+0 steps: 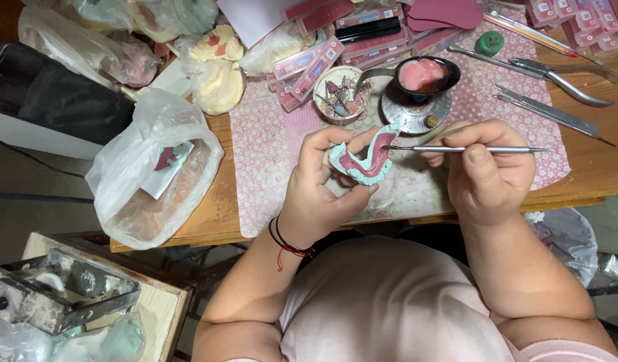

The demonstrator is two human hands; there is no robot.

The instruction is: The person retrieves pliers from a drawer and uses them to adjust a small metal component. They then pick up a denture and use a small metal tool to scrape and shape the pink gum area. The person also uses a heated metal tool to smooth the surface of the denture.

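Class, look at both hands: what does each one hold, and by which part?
The left hand grips the pale green dental cast by its outer edges. The right hand pinches the thin metal tool along its shaft, tip at the cast.

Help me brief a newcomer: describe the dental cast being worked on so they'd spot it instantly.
Above the pink floral mat, the left hand holds it: a horseshoe-shaped, pale green dental cast lined with dark pink wax. Only it meets the thin metal tool gripped by the right hand.

Cluttered wooden table (594, 175), grey floor (34, 214)
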